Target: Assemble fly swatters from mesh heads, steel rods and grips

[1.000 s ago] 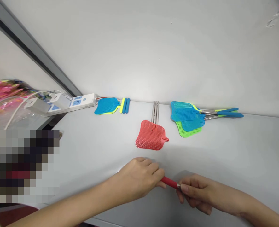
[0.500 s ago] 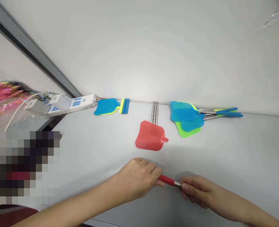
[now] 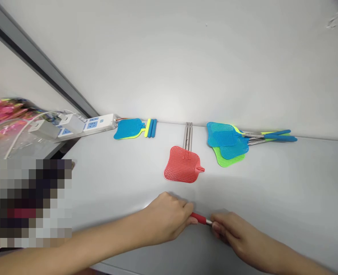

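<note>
My left hand (image 3: 173,215) is wrapped round a red handle (image 3: 198,218), with part of it showing past the fingers. From the handle's right end comes a short bit of metal rod (image 3: 209,222), which my right hand (image 3: 227,229) pinches; the rest of the rod is hidden in that hand. Beyond my hands lies a red fly swatter head (image 3: 183,165), its short neck pointing right. It overlaps the near ends of several metal rods (image 3: 188,135) lying side by side.
At the back right is a pile of blue and green fly swatters (image 3: 234,147) with metal rods. Back left are blue and yellow swatter heads (image 3: 128,128) beside three loose handles (image 3: 151,128). A power strip (image 3: 100,123) with plugged-in adapters stands at the left edge, near pink plastic-wrapped items (image 3: 2,118).
More metal rod showed at the handle's end half a second ago than one second ago. Now my right hand is closer to my left, and its grip has shifted.
</note>
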### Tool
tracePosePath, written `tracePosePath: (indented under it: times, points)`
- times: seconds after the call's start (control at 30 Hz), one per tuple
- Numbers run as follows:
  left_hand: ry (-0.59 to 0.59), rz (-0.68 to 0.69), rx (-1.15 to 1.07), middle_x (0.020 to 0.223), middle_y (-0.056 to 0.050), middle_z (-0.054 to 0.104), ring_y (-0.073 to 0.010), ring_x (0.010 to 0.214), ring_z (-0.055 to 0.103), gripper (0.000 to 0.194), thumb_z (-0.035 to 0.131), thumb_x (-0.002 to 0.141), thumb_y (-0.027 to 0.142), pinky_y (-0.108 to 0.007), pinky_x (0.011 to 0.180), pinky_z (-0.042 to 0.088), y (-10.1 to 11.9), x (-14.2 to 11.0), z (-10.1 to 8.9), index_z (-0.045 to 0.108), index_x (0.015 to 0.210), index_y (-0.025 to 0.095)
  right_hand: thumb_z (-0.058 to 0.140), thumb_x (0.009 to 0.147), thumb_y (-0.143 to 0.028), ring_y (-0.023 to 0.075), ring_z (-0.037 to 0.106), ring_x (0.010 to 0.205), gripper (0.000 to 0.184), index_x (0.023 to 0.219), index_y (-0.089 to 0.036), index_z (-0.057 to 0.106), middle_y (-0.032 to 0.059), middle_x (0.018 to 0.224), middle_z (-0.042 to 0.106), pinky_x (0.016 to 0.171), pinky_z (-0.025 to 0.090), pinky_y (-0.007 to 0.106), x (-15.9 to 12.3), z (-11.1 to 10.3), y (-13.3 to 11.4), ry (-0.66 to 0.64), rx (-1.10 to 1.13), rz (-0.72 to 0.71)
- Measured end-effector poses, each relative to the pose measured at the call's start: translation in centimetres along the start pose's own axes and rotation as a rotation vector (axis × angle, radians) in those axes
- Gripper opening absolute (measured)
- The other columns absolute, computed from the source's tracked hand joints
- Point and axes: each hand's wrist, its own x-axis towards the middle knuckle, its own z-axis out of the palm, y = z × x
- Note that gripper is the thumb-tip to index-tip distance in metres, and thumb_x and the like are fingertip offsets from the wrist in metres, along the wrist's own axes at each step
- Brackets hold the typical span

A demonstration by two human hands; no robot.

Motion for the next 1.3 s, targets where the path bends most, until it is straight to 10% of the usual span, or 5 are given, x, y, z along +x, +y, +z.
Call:
tracePosePath:
  times: [0.5,0.9,1.3]
  points:
    - [-0.178,-0.027,-0.295,0.06,-0.001,0.056,-0.0137,0.055,0.051,0.037,0.029,0.09,0.035,-0.025,0.049,0.028,0.1,1.5,-1.3,0.047,0.062,0.017,0.025,0.089,-0.028,0.0126,0.043,0.063,0.028,0.071,-0.018,0.044,0.0001,0.07,0.048,0.06,0.038,0.024,0.3,-0.4,0.5,-0.078,0.033,0.02]
    - [-0.666,-0.169,-0.847,0.051,0.004,0.038,-0.008,0.043,0.033,0.038,0.03,0.085,0.041,-0.02,0.041,0.027,-1.1,3.1,-1.5,0.04,0.056,0.018,0.027,0.089,-0.032,0.0127,0.045,0.062,0.031,0.069,-0.018,0.047,0.0007,0.07,0.052,0.057,0.037,0.024,0.0,-0.7,0.2,-0.107,0.03,0.06]
    - [-0.449,-0.031,-0.686,0.055,0.005,0.04,-0.0069,0.048,0.036,0.028,0.039,0.085,0.033,-0.02,0.042,0.025,-2.4,1.7,-3.8,0.04,0.062,0.017,0.033,0.089,-0.04,0.0084,0.035,0.055,0.035,0.065,-0.016,0.044,-0.0033,0.06,0.04,0.051,0.03,0.019,0.7,-1.2,0.5,-0.198,0.303,0.036]
